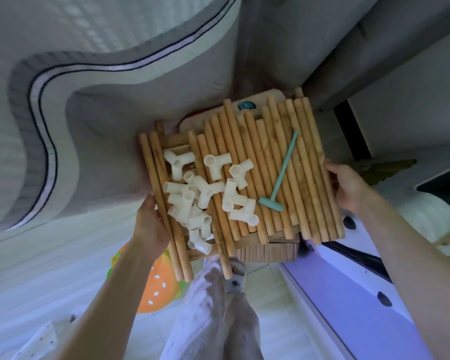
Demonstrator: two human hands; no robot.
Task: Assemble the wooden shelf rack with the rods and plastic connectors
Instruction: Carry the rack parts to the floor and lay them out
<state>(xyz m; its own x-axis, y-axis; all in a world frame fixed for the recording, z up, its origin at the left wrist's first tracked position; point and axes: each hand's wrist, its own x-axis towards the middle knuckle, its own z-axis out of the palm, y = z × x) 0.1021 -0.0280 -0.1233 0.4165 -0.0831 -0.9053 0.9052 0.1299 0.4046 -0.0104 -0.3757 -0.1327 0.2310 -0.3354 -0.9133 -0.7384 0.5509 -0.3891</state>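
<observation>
A stack of wooden rods [270, 165] is carried at frame centre, gripped at its edges by the left hand [147, 222] and the right hand [344, 183]. White plastic connectors [205, 193] and a teal mallet [281, 175] are seen lying on the rods.
</observation>
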